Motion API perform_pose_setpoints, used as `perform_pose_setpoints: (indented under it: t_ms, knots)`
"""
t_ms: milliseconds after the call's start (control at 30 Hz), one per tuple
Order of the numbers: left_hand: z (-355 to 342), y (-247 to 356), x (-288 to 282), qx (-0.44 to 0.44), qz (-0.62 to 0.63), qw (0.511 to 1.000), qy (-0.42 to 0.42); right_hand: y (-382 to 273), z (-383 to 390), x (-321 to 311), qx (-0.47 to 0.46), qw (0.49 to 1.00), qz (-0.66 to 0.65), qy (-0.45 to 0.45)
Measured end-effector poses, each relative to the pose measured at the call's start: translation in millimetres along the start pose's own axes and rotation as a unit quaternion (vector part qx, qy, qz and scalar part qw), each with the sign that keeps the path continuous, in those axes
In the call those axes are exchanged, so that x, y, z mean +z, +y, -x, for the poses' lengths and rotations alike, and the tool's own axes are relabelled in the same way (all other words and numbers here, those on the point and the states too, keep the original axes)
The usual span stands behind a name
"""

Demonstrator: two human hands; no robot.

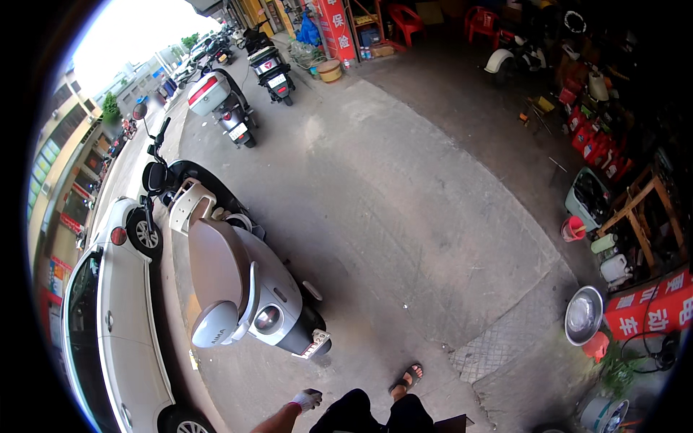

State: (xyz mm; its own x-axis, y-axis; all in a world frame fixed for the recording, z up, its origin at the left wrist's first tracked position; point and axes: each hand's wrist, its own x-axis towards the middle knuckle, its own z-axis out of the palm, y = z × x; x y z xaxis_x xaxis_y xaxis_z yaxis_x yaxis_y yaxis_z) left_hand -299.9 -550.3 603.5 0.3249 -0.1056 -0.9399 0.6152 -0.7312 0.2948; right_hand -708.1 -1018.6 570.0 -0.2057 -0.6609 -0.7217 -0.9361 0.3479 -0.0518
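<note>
My left hand [307, 399], in a pale work glove, hangs low near the bottom edge beside my dark-clad leg. Its fingers are loosely bent and slightly apart, and I see nothing held in them. Nearest to it stands a white and grey electric scooter [286, 307] with a brown seat [216, 261], its rear end toward me. The glove is apart from the scooter. My right hand is out of the picture. A dark brown flat-edged piece [453, 424] pokes in at the lower edge; what it belongs to is hidden.
A white car [130, 325] is parked along the left. Farther ahead stand a scooter with a top box [234, 119] and a black scooter [273, 76]. At right are a metal basin [584, 316], a red bucket [573, 229], a grey-green tub [586, 195] and a wooden frame [639, 216].
</note>
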Motion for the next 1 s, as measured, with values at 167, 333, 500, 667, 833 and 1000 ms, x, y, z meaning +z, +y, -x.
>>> perform_pose_setpoints:
  t_ms: [167,333,500,667,833,1000]
  knots:
    - [-12,173,40,0.007,-0.044,0.998,0.050,-225,-75,-79,-0.121,0.988,-0.082,-0.055]
    - [-73,318,77,0.006,-0.124,0.991,0.046,-368,-134,-123,-0.155,0.982,-0.057,-0.091]
    - [-126,531,75,0.001,-0.338,0.941,-0.014,-395,-174,-197,-0.095,0.990,0.032,-0.102]
    - [-123,835,131,0.130,0.019,0.991,-0.007,-545,-304,-366,-0.083,0.994,0.025,0.071]
    - [-105,951,117,0.095,0.038,0.993,0.055,-824,-327,-462,-0.119,0.969,0.200,0.081]
    - [-137,1028,150,0.027,0.058,0.994,0.089,-1043,-458,-547,-0.158,0.956,0.205,0.139]
